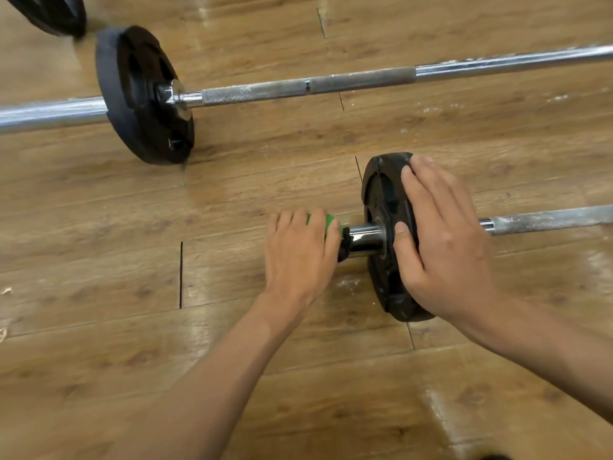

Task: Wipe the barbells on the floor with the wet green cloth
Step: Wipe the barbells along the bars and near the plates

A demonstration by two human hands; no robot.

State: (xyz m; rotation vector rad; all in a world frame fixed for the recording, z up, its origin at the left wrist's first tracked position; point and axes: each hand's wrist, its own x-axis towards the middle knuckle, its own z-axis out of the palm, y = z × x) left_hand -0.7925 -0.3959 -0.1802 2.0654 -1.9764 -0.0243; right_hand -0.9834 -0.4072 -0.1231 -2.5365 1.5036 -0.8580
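The near barbell (544, 219) lies left-to-right on the floor, its left end wrapped in the green cloth (330, 222) gripped by the left hand (300, 257), while the right hand (444, 247) rests spread flat on the plate (381, 207) just beside it.

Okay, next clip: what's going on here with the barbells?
A person is cleaning the nearer barbell on the wooden floor. Their left hand grips the green cloth wrapped around the end of the chrome sleeve. The right hand rests flat on the black weight plate, steadying it. A second barbell lies farther away, untouched.
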